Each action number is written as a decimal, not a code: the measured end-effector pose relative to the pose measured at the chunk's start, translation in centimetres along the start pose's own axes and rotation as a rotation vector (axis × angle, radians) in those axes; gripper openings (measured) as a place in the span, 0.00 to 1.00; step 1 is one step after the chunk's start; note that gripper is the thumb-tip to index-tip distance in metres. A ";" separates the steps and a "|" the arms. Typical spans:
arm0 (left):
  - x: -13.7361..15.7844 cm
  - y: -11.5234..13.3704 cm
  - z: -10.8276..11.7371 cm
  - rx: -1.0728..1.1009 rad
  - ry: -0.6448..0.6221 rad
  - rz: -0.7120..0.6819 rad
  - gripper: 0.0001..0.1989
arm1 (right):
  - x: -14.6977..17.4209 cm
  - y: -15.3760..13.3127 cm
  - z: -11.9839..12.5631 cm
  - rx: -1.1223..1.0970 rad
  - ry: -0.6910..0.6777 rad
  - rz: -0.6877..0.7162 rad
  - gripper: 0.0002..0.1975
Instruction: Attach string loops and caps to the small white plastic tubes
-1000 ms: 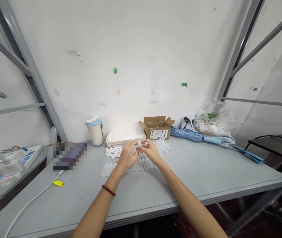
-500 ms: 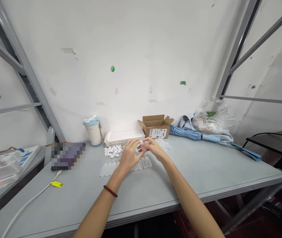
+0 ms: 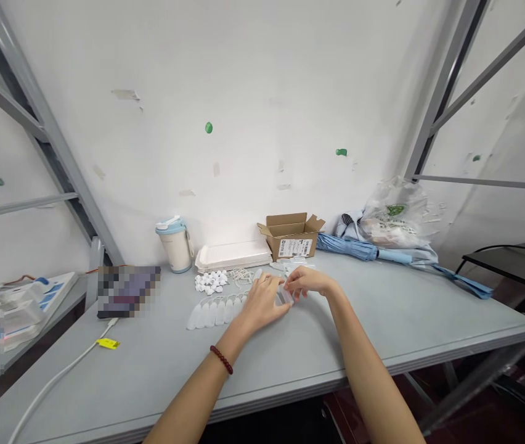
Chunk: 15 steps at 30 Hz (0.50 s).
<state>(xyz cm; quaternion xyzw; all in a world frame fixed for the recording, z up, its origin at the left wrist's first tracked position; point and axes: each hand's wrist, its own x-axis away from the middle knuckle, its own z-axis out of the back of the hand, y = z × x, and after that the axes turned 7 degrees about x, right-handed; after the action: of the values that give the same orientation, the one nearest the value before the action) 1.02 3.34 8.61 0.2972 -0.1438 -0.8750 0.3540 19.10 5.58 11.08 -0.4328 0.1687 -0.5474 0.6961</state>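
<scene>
A row of flat, translucent white rounded pieces, with thin cords at their tops, lies on the grey table. Over the right part of that row rests my left hand, palm down, thumb and fingers apart. More clear pieces show partly between my hands. My right hand bends its fingers in a pinch on a translucent piece at the row's right end; the fingers partly hide it. A heap of small white caps and a tangle of white cord lie behind the row.
Along the wall stand a cup, a white lidded tray, an open cardboard box, a blue umbrella and a plastic bag. At left lie a blurred dark device and its white cable.
Both hands have come down to the right end of the row from above the table, where they held a small white piece together. My left hand has spread and moved right.
</scene>
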 end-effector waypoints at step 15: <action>0.4 -0.2 0.0 -0.037 -0.142 0.083 0.18 | -0.4 -0.3 -0.7 0.033 -0.092 -0.092 0.08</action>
<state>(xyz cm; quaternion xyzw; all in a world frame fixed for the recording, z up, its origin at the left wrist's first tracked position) 0.70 3.19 8.31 0.2214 -0.1648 -0.8810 0.3844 18.27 5.66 10.80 -0.4534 0.1076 -0.5610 0.6842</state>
